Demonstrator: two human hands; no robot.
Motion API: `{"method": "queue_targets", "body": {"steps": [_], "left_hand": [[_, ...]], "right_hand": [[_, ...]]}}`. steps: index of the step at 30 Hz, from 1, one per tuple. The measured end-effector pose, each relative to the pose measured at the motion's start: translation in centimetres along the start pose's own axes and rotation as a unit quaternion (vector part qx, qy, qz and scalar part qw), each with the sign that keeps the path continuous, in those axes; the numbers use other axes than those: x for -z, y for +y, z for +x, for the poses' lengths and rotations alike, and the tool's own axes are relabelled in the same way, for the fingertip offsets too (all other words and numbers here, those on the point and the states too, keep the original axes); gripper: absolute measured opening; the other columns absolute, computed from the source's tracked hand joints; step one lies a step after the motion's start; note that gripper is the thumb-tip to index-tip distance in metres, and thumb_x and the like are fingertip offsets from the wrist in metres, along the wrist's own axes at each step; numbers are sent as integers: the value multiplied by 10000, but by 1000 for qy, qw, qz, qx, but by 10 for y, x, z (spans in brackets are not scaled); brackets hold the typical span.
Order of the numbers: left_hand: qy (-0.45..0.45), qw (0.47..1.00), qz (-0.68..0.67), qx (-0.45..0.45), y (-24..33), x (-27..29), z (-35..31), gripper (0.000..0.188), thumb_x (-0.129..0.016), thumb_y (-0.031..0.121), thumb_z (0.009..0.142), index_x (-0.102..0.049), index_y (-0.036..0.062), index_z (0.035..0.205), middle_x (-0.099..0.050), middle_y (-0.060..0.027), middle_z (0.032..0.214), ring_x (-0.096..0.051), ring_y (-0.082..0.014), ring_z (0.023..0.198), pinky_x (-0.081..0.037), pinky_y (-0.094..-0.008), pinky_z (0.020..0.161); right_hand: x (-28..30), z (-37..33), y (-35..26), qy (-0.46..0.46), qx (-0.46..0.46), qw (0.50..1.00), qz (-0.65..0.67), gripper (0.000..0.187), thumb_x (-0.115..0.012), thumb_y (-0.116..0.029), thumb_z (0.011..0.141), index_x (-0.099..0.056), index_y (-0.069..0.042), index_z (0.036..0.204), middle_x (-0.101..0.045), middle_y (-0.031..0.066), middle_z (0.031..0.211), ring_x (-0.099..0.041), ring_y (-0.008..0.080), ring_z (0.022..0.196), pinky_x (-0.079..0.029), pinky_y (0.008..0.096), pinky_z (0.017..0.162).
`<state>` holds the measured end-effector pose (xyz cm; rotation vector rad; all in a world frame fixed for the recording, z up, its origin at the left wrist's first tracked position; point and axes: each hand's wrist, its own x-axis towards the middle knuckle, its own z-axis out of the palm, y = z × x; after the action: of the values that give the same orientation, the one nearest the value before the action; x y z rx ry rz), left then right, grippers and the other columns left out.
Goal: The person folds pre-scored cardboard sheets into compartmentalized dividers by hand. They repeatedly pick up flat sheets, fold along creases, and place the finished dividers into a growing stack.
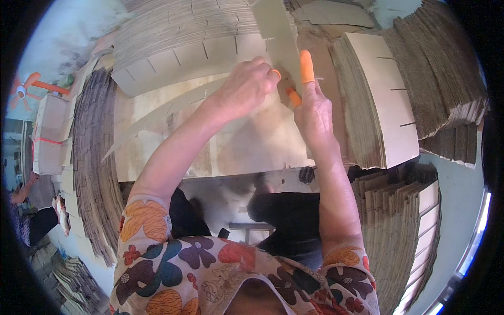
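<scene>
My left hand (248, 86) is closed above the pale wooden work table (220, 152), with an orange finger cot on one digit. A thin slotted cardboard strip (168, 107) runs from that hand down to the left, curving over the tabletop; the exact grip is hidden behind the fingers. To its right is my right hand (315, 113), its index finger stretched out and its thumb apart, both in orange finger cots. It appears to hold nothing. Beyond both hands, a long pale cardboard piece (275, 34) reaches toward the far edge.
A wide stack of slotted cardboard (184, 58) lines the far side. More stacks stand at right (380, 100), far right (438, 68), lower right (388, 226) and left (94, 147). An orange fan (23, 92) and another person's arm (23, 191) show at far left.
</scene>
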<state>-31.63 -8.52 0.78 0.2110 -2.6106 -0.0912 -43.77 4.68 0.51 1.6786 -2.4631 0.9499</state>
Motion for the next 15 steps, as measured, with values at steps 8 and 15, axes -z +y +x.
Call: {"method": "queue_targets", "body": {"steps": [8, 15], "left_hand": [[27, 998, -48, -21, 10, 9, 4, 116, -580, -28, 668, -572, 0, 780, -563, -98, 706, -564, -261, 745, -486, -372, 618], [-139, 865, -413, 248, 3, 21, 29, 262, -736, 201, 736, -587, 25, 861, -608, -133, 808, -582, -278, 751, -475, -374, 646]], "right_hand": [[-17, -2, 17, 11, 44, 999, 6, 676, -536, -8, 843, -215, -72, 1434, -569, 223, 1111, -629, 377, 782, -526, 438, 628], [-30, -10, 40, 63, 29, 997, -39, 690, -575, 41, 821, -277, -73, 1432, -636, 188, 901, -633, 277, 697, -523, 361, 631]]}}
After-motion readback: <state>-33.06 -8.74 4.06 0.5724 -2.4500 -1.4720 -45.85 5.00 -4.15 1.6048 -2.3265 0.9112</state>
